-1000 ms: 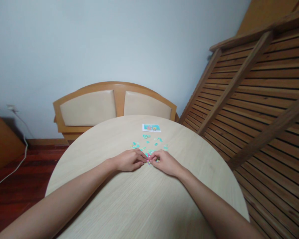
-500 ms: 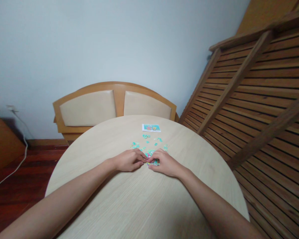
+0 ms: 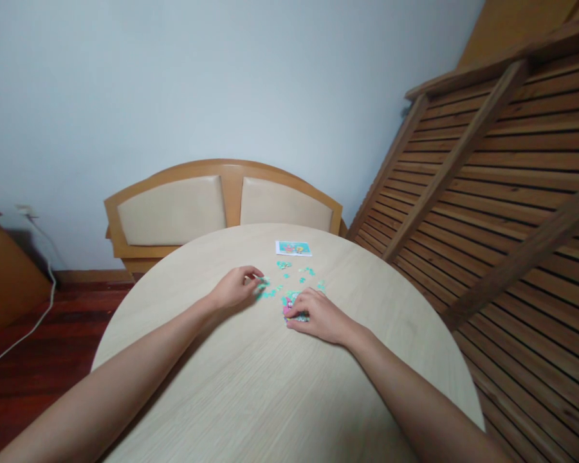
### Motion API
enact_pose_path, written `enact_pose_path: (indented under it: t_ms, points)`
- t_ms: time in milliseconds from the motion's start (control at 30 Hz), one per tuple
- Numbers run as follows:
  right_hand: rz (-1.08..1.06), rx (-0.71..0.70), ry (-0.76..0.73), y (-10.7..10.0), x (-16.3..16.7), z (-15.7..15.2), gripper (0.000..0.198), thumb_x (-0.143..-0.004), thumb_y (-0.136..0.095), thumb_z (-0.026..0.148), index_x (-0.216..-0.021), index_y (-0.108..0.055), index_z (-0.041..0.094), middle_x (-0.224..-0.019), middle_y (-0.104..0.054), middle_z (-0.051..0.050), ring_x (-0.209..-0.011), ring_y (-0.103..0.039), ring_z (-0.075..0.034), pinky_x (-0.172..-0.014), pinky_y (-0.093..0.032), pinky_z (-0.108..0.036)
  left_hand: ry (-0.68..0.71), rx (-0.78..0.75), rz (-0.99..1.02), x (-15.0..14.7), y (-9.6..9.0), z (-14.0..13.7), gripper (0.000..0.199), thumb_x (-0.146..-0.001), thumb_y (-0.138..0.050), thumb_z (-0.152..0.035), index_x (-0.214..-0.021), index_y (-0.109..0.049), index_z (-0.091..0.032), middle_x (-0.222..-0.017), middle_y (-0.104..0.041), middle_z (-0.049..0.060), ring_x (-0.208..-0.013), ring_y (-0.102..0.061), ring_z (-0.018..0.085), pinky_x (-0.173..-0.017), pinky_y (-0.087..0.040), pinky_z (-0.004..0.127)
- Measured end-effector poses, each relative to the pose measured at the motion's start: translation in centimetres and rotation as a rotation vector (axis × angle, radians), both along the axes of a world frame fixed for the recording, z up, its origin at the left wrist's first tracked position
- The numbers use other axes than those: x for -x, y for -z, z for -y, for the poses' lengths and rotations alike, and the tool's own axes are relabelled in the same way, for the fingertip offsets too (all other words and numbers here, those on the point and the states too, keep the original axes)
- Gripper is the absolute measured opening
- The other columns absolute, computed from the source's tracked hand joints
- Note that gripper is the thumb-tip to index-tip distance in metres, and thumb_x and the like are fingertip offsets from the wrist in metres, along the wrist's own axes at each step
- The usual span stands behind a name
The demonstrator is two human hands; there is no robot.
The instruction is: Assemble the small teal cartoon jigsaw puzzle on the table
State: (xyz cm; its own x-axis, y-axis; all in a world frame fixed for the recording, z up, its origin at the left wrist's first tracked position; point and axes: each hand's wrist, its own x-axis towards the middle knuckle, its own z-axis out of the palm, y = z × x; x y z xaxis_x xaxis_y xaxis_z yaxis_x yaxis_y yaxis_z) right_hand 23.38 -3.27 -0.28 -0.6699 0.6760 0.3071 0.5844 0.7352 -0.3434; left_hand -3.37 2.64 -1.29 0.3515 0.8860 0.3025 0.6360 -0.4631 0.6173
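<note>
My left hand (image 3: 236,287) hovers over the left of the table, its fingers loosely bent and apart, by a cluster of loose turquoise jigsaw pieces (image 3: 269,294). Nothing shows between those fingers. My right hand (image 3: 316,314) rests on a partly joined jigsaw puzzle (image 3: 287,308), thumb and fingers bent around its right side. Pink and turquoise parts of the puzzle show beside the fingertips; the rest lies hidden under the hand. Beyond are more loose pieces (image 3: 284,265). A small picture card (image 3: 294,248) in turquoise, pink and yellow lies farther back.
Everything lies on a round pale wood table (image 3: 212,399). Behind it stands a headboard with cream panels (image 3: 171,211) against the wall. A slatted wooden frame (image 3: 463,186) leans at the right. A white cable (image 3: 48,302) hangs at the left.
My left hand has moved away from the puzzle, left and farther back, to the loose pieces. My right hand stays at the puzzle, whose pink left part is now uncovered.
</note>
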Motion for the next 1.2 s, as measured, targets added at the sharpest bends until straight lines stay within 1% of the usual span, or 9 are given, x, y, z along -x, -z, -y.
enact_pose_path:
  t_ms: [67, 133, 267, 467, 600, 733, 933, 1067, 1200]
  points:
    - [-0.001, 0.002, -0.006, -0.1, 0.0, 0.0, 0.019, -0.085, -0.071, 0.040, -0.097, -0.076, 0.027, -0.090, -0.071, -0.004, -0.096, -0.058, -0.022, -0.087, -0.042, -0.034, -0.105, -0.039, -0.085, 1.1, 0.3, -0.9, 0.028, -0.089, -0.054, -0.035, -0.104, -0.069, -0.017, -0.097, -0.073, 0.009, -0.084, -0.067, 0.021, -0.077, -0.050, 0.031]
    - [0.001, 0.005, -0.013, -0.1, -0.1, 0.0, 0.019, -0.086, -0.070, 0.040, -0.097, -0.076, 0.027, -0.090, -0.070, -0.004, -0.096, -0.059, -0.022, -0.088, -0.042, -0.034, -0.135, -0.060, -0.145, 1.7, 0.6, -1.4, 0.029, -0.089, -0.054, -0.035, -0.106, -0.069, -0.017, -0.100, -0.073, 0.010, -0.090, -0.066, 0.023, -0.082, -0.050, 0.033]
    - [0.003, 0.021, -0.028, -0.2, -0.2, 0.0, 0.019, -0.086, -0.070, 0.039, -0.100, -0.076, 0.027, -0.095, -0.070, -0.005, -0.098, -0.058, -0.022, -0.088, -0.043, -0.034, -0.090, -0.062, -0.188, 1.6, 0.9, -1.5, 0.033, -0.089, -0.054, -0.034, -0.112, -0.069, -0.016, -0.106, -0.072, 0.010, -0.095, -0.067, 0.023, -0.085, -0.050, 0.032]
    - [-0.019, 0.047, -0.045, 0.1, -0.5, -0.2, 0.023, -0.084, -0.072, 0.037, -0.104, -0.074, 0.026, -0.103, -0.069, -0.006, -0.104, -0.058, -0.022, -0.092, -0.043, -0.035, -0.016, -0.079, -0.247, 1.0, 1.3, -1.6, 0.030, -0.088, -0.057, -0.030, -0.113, -0.068, -0.018, -0.103, -0.073, 0.009, -0.093, -0.066, 0.022, -0.082, -0.050, 0.030]
    - [-0.039, 0.053, -0.045, 0.0, -1.0, -0.3, 0.022, -0.084, -0.073, 0.036, -0.103, -0.074, 0.026, -0.103, -0.069, -0.006, -0.103, -0.059, -0.022, -0.094, -0.043, -0.035, -0.016, -0.048, -0.187, 0.9, 1.8, -2.1, 0.028, -0.085, -0.058, -0.027, -0.110, -0.067, -0.017, -0.097, -0.072, 0.008, -0.085, -0.066, 0.021, -0.077, -0.050, 0.030]
    - [-0.033, 0.052, -0.038, -0.2, -1.5, -0.4, 0.023, -0.083, -0.073, 0.037, -0.103, -0.074, 0.026, -0.103, -0.068, -0.006, -0.102, -0.059, -0.022, -0.093, -0.043, -0.036, 0.024, -0.019, -0.118, 0.9, 2.1, -2.2, 0.031, -0.080, -0.054, -0.017, -0.109, -0.065, -0.015, -0.093, -0.071, 0.007, -0.082, -0.065, 0.019, -0.077, -0.050, 0.030]
    - [-0.051, 0.034, -0.027, -0.2, -2.0, -0.7, 0.022, -0.082, -0.074, 0.034, -0.102, -0.073, 0.025, -0.104, -0.068, -0.005, -0.101, -0.060, -0.022, -0.092, -0.044, -0.034, -0.012, -0.128, -0.281, 1.3, 1.6, -2.0, 0.025, -0.081, -0.056, -0.023, -0.101, -0.069, -0.015, -0.094, -0.071, 0.009, -0.083, -0.064, 0.021, -0.076, -0.048, 0.030]
    - [-0.046, 0.029, -0.019, -0.2, -2.3, -0.9, 0.020, -0.083, -0.072, 0.033, -0.102, -0.073, 0.025, -0.103, -0.069, -0.005, -0.100, -0.060, -0.022, -0.092, -0.043, -0.035, -0.013, -0.104, -0.313, 1.2, 1.4, -2.1, 0.026, -0.086, -0.055, -0.027, -0.104, -0.069, -0.016, -0.091, -0.072, 0.008, -0.079, -0.065, 0.020, -0.073, -0.047, 0.029]
    - [-0.034, 0.024, -0.008, -0.2, -2.4, -0.9, 0.020, -0.084, -0.072, 0.034, -0.101, -0.073, 0.024, -0.103, -0.069, -0.005, -0.100, -0.060, -0.021, -0.092, -0.043, -0.034, -0.044, -0.099, -0.366, 1.0, 1.2, -2.1, 0.022, -0.087, -0.054, -0.026, -0.097, -0.071, -0.017, -0.089, -0.073, 0.009, -0.080, -0.065, 0.022, -0.074, -0.047, 0.030]
